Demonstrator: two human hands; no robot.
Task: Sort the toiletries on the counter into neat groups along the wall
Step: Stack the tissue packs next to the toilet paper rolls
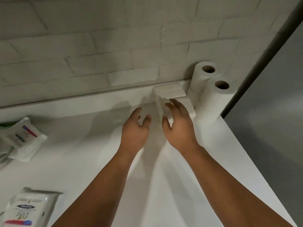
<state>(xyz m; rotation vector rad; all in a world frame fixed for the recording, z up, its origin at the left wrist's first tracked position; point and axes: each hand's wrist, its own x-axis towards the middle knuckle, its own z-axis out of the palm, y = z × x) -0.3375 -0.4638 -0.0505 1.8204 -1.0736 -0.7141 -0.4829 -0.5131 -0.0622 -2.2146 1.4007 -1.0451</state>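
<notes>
Dove pack (31, 208) nearest; left hand (134, 130) and right hand (178, 126) fingers (173, 104) released, right possibly touching tissue stack (168, 92) beside paper rolls (211, 104).

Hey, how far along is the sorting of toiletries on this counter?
Looks done: the paper rolls stand in the corner, the white packs sit beside them against the wall. In hand: left hand and right hand open at those packs. Still to do: far Dove pack and near Dove pack lie loose.

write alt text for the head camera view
A left hand and right hand, both open, reach toward a stack of white tissue packs by the white brick wall, beside two upright paper rolls. Two Dove packs lie at the counter's left edge.
</notes>
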